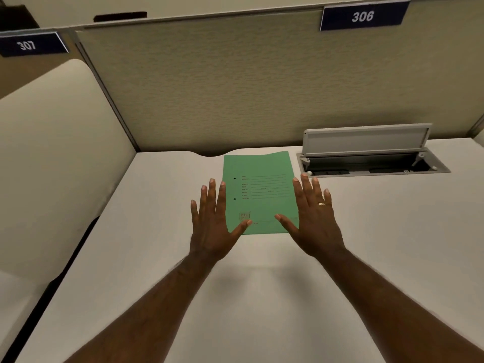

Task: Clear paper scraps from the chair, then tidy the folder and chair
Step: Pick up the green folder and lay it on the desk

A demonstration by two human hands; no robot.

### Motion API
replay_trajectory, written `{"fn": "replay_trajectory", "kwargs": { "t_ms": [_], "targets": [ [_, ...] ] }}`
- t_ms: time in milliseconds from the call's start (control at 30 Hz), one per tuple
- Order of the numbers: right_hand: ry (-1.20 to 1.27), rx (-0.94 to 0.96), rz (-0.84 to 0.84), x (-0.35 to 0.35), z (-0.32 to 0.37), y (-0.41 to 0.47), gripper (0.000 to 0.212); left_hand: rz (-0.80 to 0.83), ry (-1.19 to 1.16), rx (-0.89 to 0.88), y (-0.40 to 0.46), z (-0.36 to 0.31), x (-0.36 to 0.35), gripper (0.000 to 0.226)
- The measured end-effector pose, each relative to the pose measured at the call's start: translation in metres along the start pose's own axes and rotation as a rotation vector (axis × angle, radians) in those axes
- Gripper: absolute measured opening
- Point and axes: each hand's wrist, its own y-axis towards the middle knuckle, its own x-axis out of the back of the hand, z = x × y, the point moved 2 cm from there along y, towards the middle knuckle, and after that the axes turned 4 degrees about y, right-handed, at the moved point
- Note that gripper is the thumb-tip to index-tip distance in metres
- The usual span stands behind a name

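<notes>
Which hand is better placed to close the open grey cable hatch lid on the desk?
The right hand: it is spread open nearest the raised grey cable hatch lid; the left hand is across the green paper folder.

one view only, from a head-worn wide-angle camera. it looks forward and steeply down onto a desk (157, 297), close enough that both forearms enter from the near edge and fill the lower frame. the left hand (212, 221) and right hand (314, 218) sit near frame centre, over the folder (258, 189). the far field ends at a partition (209, 87) with the signs 306 (362, 16) far right and 307 (27, 45) far left. wide-angle bending curves the partition top. a socket box (372, 161) lies far right. no second view shares the scene.
</notes>
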Motion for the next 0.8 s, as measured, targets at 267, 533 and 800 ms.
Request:
{"fn": "replay_trajectory", "kwargs": {
  "t_ms": [267, 533, 800],
  "targets": [
    [-0.108, 0.064, -0.022, 0.069, 0.031, -0.087, 0.083, -0.078, 0.066, -0.053, -0.093, -0.039, 0.079, 0.095],
    [-0.16, 0.016, 0.007, 0.105, 0.063, -0.185, 0.085, -0.027, 0.106, -0.021, -0.187, -0.052, 0.134, 0.097],
    [-0.168, -0.028, 0.066, 0.127, 0.096, -0.291, 0.086, 0.06, 0.136, -0.043, -0.286, -0.048, 0.161, 0.094]
  ]
}}
